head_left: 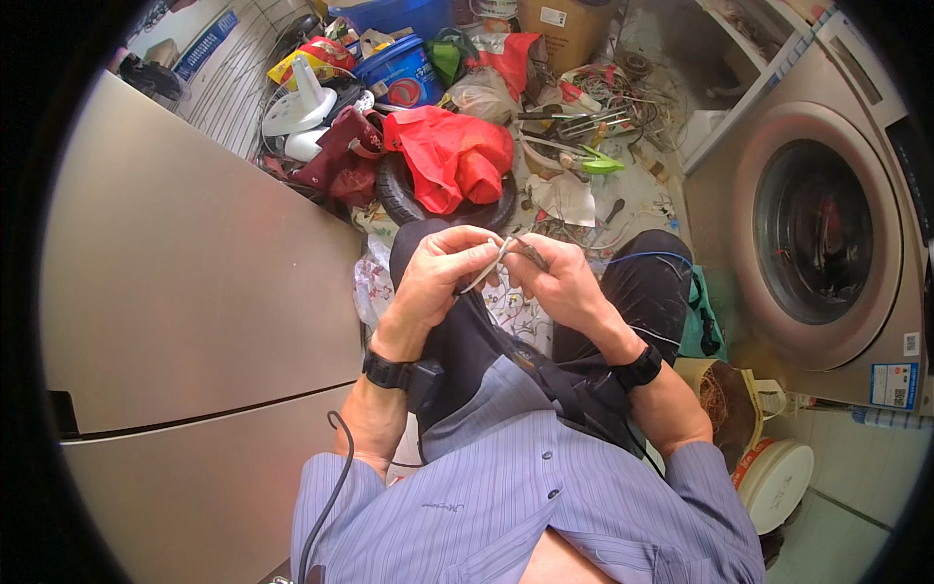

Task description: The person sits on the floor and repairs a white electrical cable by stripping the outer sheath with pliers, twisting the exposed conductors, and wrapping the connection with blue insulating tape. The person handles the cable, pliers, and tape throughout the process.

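In front of my knees, both hands are close together over a piece of white cable (pixel 487 268). My left hand (pixel 446 271) pinches it between thumb and fingers, and one end hangs below the fingertips. My right hand (pixel 562 282) is closed around a small dark blade-like tool (pixel 529 255), whose tip lies against the cable near its upper end. The right fingers hide most of the tool, so its exact kind is unclear. A dark band is on each wrist.
Beyond my knees lie a red bag (pixel 448 156) on a black tire (pixel 399 195), a blue bucket (pixel 401 76) and tangled wires (pixel 623 107). A fridge-like cabinet (pixel 195 282) stands left, a washing machine (pixel 822 224) right. A white-lidded bucket (pixel 778 485) is by my right elbow.
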Demonstrator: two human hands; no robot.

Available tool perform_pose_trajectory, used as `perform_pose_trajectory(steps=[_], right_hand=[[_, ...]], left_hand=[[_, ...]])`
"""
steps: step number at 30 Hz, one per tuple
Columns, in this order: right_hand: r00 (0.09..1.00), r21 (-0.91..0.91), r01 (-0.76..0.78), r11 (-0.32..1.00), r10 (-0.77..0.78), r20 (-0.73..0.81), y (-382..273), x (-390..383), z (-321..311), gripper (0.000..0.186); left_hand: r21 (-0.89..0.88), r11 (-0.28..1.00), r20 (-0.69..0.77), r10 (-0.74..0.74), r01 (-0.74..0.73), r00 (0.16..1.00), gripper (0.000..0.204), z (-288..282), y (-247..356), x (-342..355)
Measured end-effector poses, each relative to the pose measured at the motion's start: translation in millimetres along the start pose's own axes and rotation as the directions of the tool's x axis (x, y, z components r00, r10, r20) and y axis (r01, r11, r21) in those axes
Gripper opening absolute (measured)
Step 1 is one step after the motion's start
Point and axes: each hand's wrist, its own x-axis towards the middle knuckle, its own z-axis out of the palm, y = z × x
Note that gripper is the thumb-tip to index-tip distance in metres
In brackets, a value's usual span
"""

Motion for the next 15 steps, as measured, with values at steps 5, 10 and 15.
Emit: perform_pose_trajectory(steps=[5, 10, 15], right_hand=[[0.996, -0.051, 0.068, 0.996, -0.070, -0.051, 5, 1, 1, 0.010], [0.973, -0.304, 0.222, 0.927, -0.229, 0.012, 14, 2, -4, 0.009], [0.893, -0.442, 0.407, 0.799, -0.450, 0.009, 24, 4, -5, 0.013]], left_hand=[[0.127, 0.989, 0.030, 0.068, -0.072, 0.997, 0.013, 3, 0, 3], [0.517, 0.855, 0.013, 0.049, -0.049, 0.999, 0.015, 2, 7, 1], [0.773, 0.616, 0.068, 0.156, -0.151, 0.985, 0.018, 11, 14, -4]])
